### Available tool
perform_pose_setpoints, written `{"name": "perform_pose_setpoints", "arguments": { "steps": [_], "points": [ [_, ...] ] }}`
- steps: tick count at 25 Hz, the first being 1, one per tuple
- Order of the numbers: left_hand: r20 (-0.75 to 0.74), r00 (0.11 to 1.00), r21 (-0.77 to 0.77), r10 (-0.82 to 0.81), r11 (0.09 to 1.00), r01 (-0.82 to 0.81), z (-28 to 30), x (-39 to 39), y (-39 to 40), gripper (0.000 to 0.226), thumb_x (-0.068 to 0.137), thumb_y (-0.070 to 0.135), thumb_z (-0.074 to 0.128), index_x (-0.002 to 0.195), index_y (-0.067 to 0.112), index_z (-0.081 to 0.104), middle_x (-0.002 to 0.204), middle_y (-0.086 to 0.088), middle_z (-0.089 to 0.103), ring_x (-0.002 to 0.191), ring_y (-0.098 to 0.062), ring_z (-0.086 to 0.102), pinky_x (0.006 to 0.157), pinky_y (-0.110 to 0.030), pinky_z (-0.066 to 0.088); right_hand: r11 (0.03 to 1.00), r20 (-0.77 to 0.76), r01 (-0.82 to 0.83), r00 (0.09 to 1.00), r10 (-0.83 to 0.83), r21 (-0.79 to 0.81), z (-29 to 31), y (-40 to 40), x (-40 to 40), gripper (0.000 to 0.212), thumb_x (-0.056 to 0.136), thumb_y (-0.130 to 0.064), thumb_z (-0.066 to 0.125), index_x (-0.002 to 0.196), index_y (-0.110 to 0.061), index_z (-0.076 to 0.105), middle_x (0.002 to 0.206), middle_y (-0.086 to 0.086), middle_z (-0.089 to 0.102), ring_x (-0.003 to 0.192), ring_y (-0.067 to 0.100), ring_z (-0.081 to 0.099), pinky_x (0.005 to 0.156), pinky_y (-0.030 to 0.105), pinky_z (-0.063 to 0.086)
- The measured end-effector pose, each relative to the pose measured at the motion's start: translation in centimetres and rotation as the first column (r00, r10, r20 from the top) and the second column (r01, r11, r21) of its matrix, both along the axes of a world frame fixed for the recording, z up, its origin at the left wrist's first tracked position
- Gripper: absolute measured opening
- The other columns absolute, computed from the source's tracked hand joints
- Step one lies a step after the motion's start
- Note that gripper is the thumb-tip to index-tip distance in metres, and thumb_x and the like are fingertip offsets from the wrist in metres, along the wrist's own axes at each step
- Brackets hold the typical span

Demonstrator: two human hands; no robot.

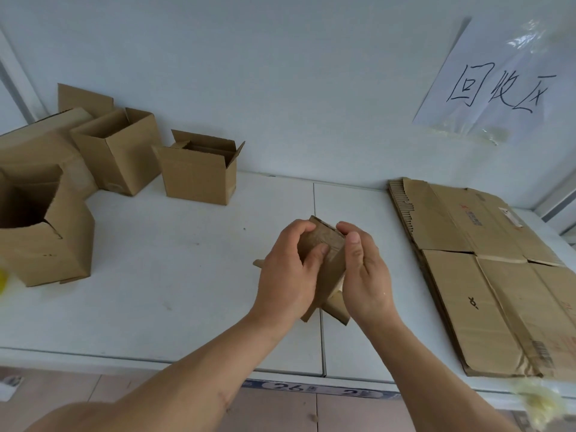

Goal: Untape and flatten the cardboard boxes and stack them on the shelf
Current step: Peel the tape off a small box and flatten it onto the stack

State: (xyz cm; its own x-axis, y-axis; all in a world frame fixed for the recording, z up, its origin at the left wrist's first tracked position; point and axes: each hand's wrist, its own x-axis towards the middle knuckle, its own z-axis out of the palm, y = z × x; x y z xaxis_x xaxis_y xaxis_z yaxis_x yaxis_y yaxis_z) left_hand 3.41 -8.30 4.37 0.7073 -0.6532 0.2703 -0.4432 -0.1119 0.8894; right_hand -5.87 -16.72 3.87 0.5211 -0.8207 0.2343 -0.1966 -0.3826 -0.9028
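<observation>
Cardboard box (324,254), small, gripped between both hands above the desk (187,275).
Left hand (288,269) and right hand (363,269) curl round its sides, likely squeezing it flat; flattened stack (486,275) lies right of them.

Storage/recycling corner before me; white shelf (193,275); flattened cardboard stack (486,275); handwritten wall sign (498,85); open boxes (199,173).

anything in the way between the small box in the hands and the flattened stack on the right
Nothing visible. The small cardboard box, held by the left hand and right hand, has only bare white shelf between it and the flattened cardboard stack.
</observation>
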Motion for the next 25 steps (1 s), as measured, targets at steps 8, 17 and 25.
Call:
{"name": "perform_pose_setpoints", "arguments": {
  "steps": [8,17,25],
  "points": [
    [-0.167,0.972,-0.104,0.162,0.978,-0.181,-0.3,-0.5,0.4,0.014,0.097,0.017,0.057,0.104,0.027,0.063,0.091,0.028,0.060,0.087,0.018,0.054,0.074,0.000,0.037,0.965,-0.095,-0.040,0.995,0.015,-0.260,-2.0,1.6,1.2,0.061,0.098,-0.053,0.018,0.134,-0.021,0.056,0.134,-0.018,0.045,0.130,0.004,0.034,0.112,0.041,0.032],
    [-0.391,0.902,-0.096,0.184,0.966,-0.239,-1.0,0.0,0.5,0.009,0.096,0.020,0.058,0.096,0.024,0.066,0.095,0.014,0.067,0.088,0.005,0.060,0.077,-0.011,0.047,0.935,-0.128,-0.029,0.992,-0.018,-0.353,-3.1,2.0,1.8,0.056,0.102,-0.045,0.022,0.132,-0.015,0.059,0.138,-0.005,0.052,0.133,0.011,0.035,0.111,0.042,0.033],
    [-0.381,0.918,-0.128,0.115,0.976,-0.175,-1.9,-0.2,0.7,0.010,0.097,0.019,0.057,0.091,0.024,0.063,0.100,0.015,0.066,0.090,0.002,0.061,0.080,-0.018,0.049,0.944,-0.126,-0.061,0.992,0.021,-0.325,-3.3,1.7,1.7,0.059,0.100,-0.046,0.021,0.132,-0.014,0.059,0.141,-0.006,0.050,0.137,0.012,0.032,0.114,0.043,0.031]
  ]
}}
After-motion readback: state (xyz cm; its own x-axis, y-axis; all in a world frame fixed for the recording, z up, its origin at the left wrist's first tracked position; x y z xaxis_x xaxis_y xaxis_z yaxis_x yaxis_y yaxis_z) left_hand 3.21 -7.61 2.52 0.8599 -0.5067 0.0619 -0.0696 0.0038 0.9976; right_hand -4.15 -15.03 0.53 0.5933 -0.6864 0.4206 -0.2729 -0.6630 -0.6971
